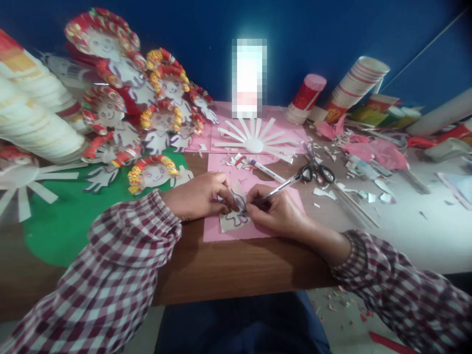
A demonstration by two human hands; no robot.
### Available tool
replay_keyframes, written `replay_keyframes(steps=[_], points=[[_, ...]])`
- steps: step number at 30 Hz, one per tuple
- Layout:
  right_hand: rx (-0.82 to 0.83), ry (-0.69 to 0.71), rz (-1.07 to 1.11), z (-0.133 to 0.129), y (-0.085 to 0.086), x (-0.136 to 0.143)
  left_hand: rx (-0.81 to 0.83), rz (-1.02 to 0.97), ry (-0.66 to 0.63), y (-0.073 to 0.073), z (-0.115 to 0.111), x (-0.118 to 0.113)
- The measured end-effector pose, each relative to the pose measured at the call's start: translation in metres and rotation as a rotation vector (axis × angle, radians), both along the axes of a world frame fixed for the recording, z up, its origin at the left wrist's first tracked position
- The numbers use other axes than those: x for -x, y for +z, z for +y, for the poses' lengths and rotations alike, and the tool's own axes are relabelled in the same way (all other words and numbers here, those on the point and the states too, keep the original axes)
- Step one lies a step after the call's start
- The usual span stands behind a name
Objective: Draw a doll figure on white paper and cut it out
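1. Sleeves of checked cloth (125, 250) reach over the near edge of the table (239, 273) to a pink sheet (214, 231).
2. On that sheet, between my hands, lies the card (227, 225), marked with a dark purple outline of a small limbed shape.
3. My left hand (206, 194) rests at the card's upper left, fingers bent down onto it; I cannot tell whether thumb and forefinger pinch it.
4. My right hand (278, 211) has its fingers pressed together round a pen (282, 187), tip at the outline.
5. I judge the drawing well along: the lower limbs are outlined. Higher up, my fingers hide part of it, so I cannot call it complete. The card around the shape is uncut, so any trimming is left.
6. Beyond, scissors (316, 172) lie untouched among paper scraps (324, 193).
7. Leftward, a ringed paper face (157, 176) lies on a green sheet (55, 241); the paper figures (106, 112) behind look finished.
8. Farther back, at right, stand stacked cups (359, 81).
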State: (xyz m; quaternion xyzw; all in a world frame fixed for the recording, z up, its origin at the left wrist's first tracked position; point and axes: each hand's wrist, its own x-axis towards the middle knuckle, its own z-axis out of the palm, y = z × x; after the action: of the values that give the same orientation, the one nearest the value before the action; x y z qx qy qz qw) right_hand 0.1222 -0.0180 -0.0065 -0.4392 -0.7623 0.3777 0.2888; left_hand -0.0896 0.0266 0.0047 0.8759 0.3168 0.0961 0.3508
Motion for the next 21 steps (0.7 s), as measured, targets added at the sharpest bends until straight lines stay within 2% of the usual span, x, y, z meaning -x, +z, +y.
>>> replay_keyframes(steps=[21], points=[[0.022, 0.005, 0.007, 0.0013, -0.0004, 0.0003, -0.005, 0.025, -0.015, 0.0004, 0.0009, 0.0004]])
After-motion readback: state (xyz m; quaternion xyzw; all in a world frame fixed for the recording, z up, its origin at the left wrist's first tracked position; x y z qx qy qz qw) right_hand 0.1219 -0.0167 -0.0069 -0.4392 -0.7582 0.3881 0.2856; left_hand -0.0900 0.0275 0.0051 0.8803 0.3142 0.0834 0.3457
